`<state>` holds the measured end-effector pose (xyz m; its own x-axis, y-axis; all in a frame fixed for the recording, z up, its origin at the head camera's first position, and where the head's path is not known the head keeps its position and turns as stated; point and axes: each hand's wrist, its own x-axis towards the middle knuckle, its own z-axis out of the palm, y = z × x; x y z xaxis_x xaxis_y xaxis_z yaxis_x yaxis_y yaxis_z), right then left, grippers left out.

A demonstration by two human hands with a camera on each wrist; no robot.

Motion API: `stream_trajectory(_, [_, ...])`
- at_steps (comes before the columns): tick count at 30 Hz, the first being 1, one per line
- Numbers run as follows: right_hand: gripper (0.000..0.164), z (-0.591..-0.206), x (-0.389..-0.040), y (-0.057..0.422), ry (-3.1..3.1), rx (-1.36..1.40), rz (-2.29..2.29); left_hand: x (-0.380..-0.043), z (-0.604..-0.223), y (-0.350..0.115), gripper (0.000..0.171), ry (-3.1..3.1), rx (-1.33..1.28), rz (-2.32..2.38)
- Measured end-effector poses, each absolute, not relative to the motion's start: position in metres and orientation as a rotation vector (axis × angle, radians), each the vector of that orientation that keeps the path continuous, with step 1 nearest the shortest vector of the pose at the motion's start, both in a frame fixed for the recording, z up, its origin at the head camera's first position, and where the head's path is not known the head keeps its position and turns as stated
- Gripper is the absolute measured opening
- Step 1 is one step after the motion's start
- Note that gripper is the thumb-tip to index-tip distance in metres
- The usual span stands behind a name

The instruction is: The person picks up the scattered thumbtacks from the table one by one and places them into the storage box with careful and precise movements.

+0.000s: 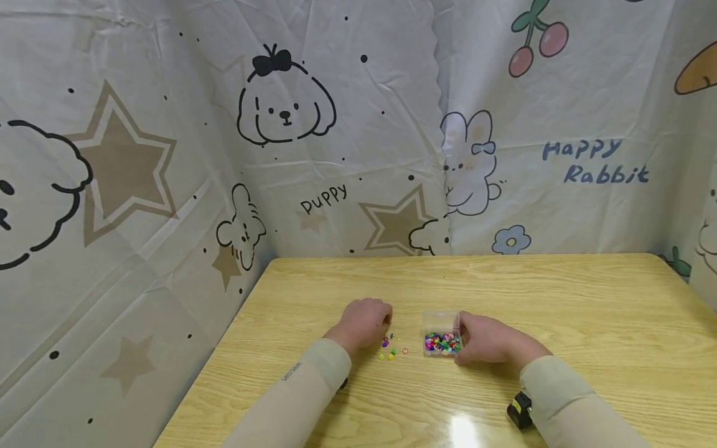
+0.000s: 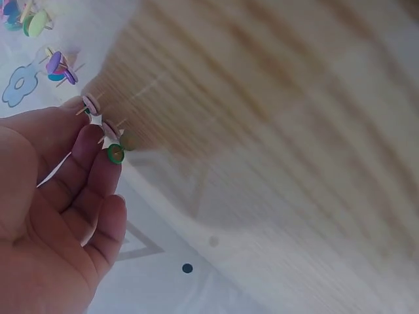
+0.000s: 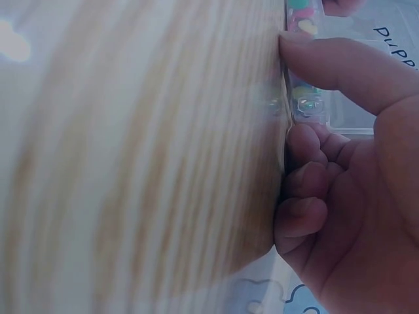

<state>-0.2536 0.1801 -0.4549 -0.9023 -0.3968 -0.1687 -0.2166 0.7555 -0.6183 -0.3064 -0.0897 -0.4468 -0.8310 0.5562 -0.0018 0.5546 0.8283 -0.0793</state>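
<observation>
A small clear plastic box (image 1: 444, 355) with its lid raised stands on the table, filled with colourful thumbtacks (image 1: 442, 343). My right hand (image 1: 490, 338) grips its right side, the thumb at the near corner and a finger by the raised lid. Left of the box, my left hand (image 1: 365, 320) reaches down to the tabletop, fingers bent. In the left wrist view, several pale and green thumbtacks (image 2: 116, 154) lie right at its fingertips; I cannot tell whether one is pinched. Purple thumbtacks (image 2: 55, 63) lie just beyond the thumb.
More loose thumbtacks (image 1: 391, 357), yellow, green and reddish, lie on the wooden table (image 1: 560, 292) between the left hand and the box. A cartoon-printed cloth (image 1: 358, 124) hangs behind the table and along its left side. A black device (image 1: 520, 410) is strapped at the right wrist.
</observation>
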Motion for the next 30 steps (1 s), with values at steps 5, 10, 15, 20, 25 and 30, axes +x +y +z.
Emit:
stream_trajectory(5, [0.048, -0.4535, -0.2532, 0.1799, 2.664, -0.484, -0.890, -0.3089, -0.4490, -0.0889, 0.011, -2.974, -0.902, 0.162])
stream_trajectory(10, [0.048, -0.4529, -0.2532, 0.1796, 2.664, -0.493, -0.904, -0.3101, -0.4494, -0.0874, 0.014, -2.981, -0.893, 0.167])
stream_trajectory(15, [0.048, -0.4532, -0.2526, 0.1794, 2.654, -0.496, -0.907, -0.3083, -0.4476, -0.0857, 0.015, -2.986, -0.889, 0.171])
stream_trajectory(20, [0.048, -0.4538, -0.2526, 0.1792, 2.656, -0.487, -0.900, -0.3062, -0.4468, -0.0845, 0.014, -2.987, -0.902, 0.184])
stream_trajectory(25, [0.049, -0.4542, -0.2529, 0.1789, 2.665, -0.469, -0.886, -0.3048, -0.4476, -0.0840, 0.014, -2.964, -0.912, 0.206])
stream_trajectory(30, [0.050, -0.4547, -0.2534, 0.1786, 2.673, -0.466, -0.874, -0.3045, -0.4484, -0.0827, 0.014, -2.939, -0.926, 0.215])
